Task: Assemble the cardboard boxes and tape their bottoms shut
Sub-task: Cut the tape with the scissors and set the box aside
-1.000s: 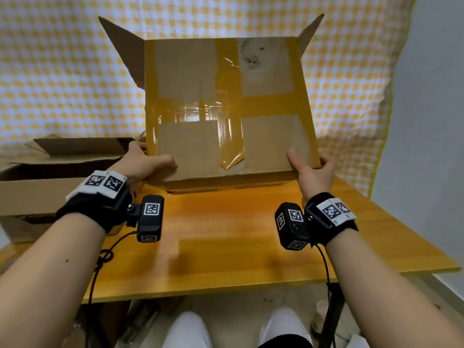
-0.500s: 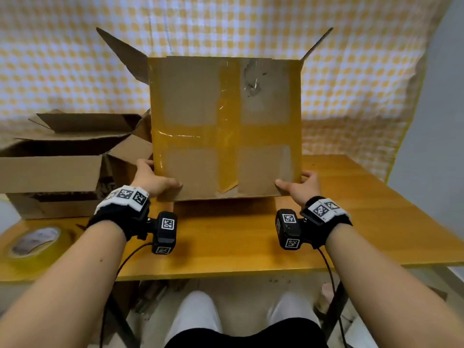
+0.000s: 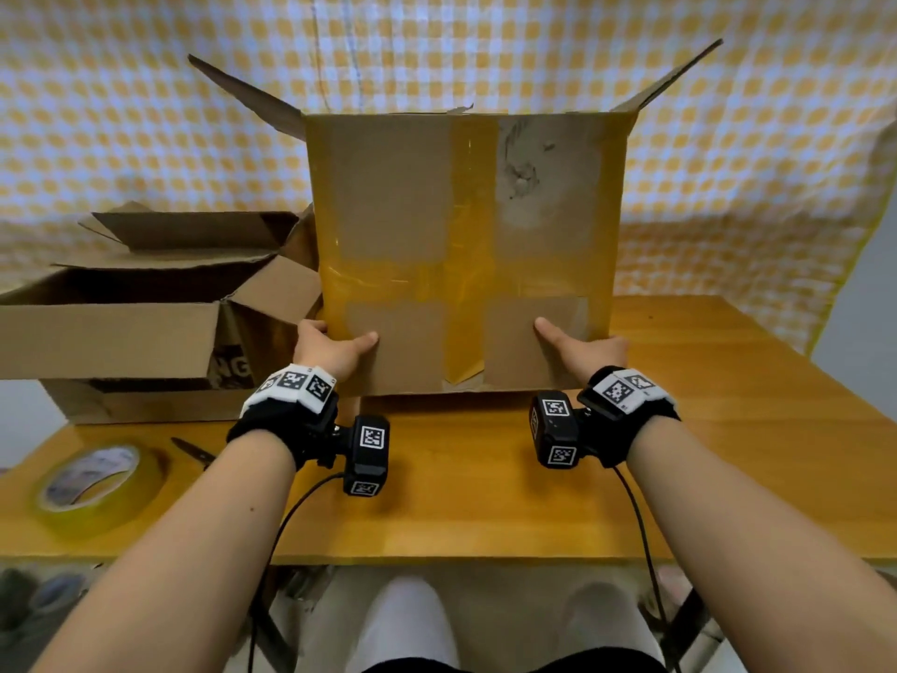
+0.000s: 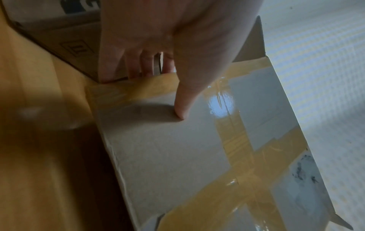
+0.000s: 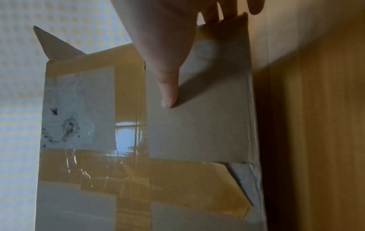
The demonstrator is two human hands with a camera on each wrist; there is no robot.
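A cardboard box (image 3: 398,196) stands on its side on the wooden table (image 3: 485,502), its bottom facing me. Yellow-brown tape (image 3: 466,264) crosses that bottom, and one tape end hangs loose at the lower edge. My left hand (image 3: 330,349) grips the lower left corner, its thumb (image 4: 185,100) flat on the box bottom (image 4: 177,148) and its fingers round the side wall. At the lower right corner my right hand (image 3: 582,352) holds the same way, thumb (image 5: 168,87) on the box face (image 5: 197,125). The box's top flaps spread open at the back.
A second open cardboard box (image 3: 107,332) sits at the table's left, close to the held box. A roll of yellowish tape (image 3: 92,483) lies at the front left, with a dark slim tool (image 3: 191,449) beside it. A checked cloth hangs behind.
The box has come down from a backward tilt to stand upright with its lower edge at the table. Both hands kept their grip on the lower corners and moved with it.
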